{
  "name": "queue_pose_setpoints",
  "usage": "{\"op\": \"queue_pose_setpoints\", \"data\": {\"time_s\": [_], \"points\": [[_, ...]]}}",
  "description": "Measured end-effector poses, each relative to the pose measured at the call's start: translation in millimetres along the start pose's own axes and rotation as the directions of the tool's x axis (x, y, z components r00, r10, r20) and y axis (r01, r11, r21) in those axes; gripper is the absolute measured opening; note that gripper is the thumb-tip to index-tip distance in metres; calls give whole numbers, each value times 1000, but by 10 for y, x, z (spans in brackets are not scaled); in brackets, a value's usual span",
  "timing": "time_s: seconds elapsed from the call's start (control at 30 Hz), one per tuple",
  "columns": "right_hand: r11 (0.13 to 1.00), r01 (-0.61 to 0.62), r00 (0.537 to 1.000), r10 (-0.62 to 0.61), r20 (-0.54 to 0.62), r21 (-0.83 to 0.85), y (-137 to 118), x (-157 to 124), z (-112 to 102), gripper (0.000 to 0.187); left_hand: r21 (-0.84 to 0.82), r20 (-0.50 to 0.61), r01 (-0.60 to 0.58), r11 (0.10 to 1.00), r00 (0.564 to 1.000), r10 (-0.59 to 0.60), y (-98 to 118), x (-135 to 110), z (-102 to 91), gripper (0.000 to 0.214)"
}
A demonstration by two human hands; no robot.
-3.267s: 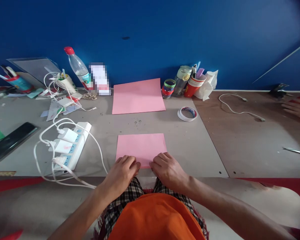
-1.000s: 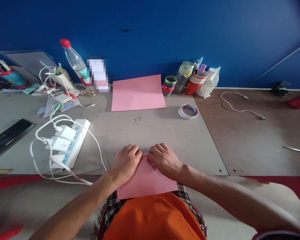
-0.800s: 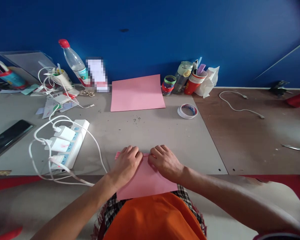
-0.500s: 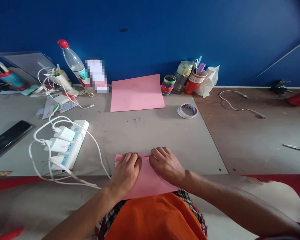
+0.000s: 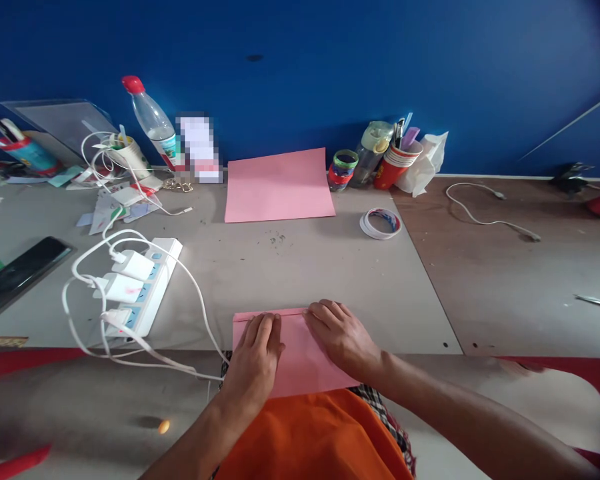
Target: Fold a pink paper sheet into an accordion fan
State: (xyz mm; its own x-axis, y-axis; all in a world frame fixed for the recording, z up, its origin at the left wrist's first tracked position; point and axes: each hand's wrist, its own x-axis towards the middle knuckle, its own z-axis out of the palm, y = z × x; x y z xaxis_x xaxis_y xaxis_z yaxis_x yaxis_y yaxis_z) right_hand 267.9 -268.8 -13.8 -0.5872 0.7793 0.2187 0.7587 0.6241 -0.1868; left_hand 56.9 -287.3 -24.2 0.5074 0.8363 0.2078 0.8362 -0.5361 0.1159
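A pink sheet of paper (image 5: 297,363) lies over the front edge of the desk, its near end reaching to my orange top. Along its far edge runs a narrow folded strip. My left hand (image 5: 256,353) rests on the left half, fingers stretched out flat with their tips at the fold. At the right part of the fold, my right hand (image 5: 343,337) has its fingers bent over the paper's edge and grips it; the thumb is mostly hidden. A second pink sheet (image 5: 280,187) leans at the back against the blue wall.
On the left are a white power strip (image 5: 163,283) with looping cables, a black phone (image 5: 27,273) and a bottle (image 5: 153,123). A tape roll (image 5: 380,224), a paper cup (image 5: 397,163) with pens and a white cable (image 5: 473,213) lie toward the right. Scissors (image 5: 597,302) sit far right.
My left hand has slid slightly toward me and its fingers have straightened from a curl. The pleated, raised edge at the paper's left corner now lies flatter. My right hand stays at the fold.
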Motion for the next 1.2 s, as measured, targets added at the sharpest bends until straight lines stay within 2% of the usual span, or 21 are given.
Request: {"op": "queue_pose_setpoints", "data": {"time_s": [0.37, 0.57, 0.67, 0.8, 1.2], "points": [[1000, -6, 1000, 6, -16, 19, 23, -18, 32, 28, 15, -7, 145, 989, 989, -145, -50, -58, -103, 43], [1000, -1, 999, 2, -40, 23, 24, -26, 40, 30, 81, -73, 198, 977, 979, -192, -132, -126, -113, 45], [999, -2, 998, 4, -57, 33, 30, -28, 39, 30, 113, -104, 210, 971, 975, -198, -150, -133, -113, 45], [998, -23, 995, 29, -95, 64, 61, -61, 21, 31, 127, -96, 207, 970, 976, -196, -148, -125, -123, 44], [999, -42, 990, 45, -135, 21, 274, -310, -89, 34, 109, -88, 192, 975, 979, -183, -159, -137, -135, 43]]}}
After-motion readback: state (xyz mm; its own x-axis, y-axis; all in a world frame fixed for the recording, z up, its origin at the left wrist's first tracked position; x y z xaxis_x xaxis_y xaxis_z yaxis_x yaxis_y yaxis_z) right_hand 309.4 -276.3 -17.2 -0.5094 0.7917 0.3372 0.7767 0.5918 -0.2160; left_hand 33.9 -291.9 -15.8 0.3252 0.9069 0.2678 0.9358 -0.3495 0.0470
